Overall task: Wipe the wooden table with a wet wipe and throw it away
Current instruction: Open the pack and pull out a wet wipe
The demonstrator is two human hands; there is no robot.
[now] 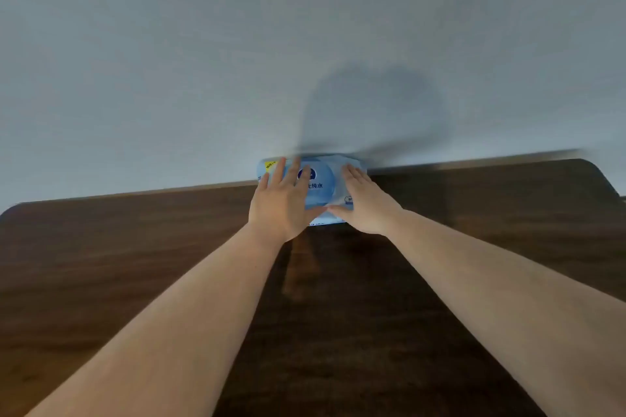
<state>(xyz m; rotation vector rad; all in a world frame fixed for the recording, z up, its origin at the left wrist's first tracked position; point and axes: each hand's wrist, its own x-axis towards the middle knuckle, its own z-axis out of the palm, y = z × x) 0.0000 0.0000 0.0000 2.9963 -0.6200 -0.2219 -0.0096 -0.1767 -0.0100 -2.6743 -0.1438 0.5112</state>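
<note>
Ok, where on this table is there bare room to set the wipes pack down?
The wooden table is bare to the left of the left hand and to the right of the right hand, out to both rounded corners. The only crowded spot is mid-back by the wall, where both hands rest on the wipes pack.

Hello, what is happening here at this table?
A person reaches with both bare arms across a dark wooden table to a light blue pack of wet wipes that lies at the far edge, against the wall. The left hand rests flat on the left part of the pack, and the right hand lies on its right part. No wipe is pulled out yet, so the wiping has not begun. The picture is a little blurred, so the pack's lid is hard to judge.
</note>
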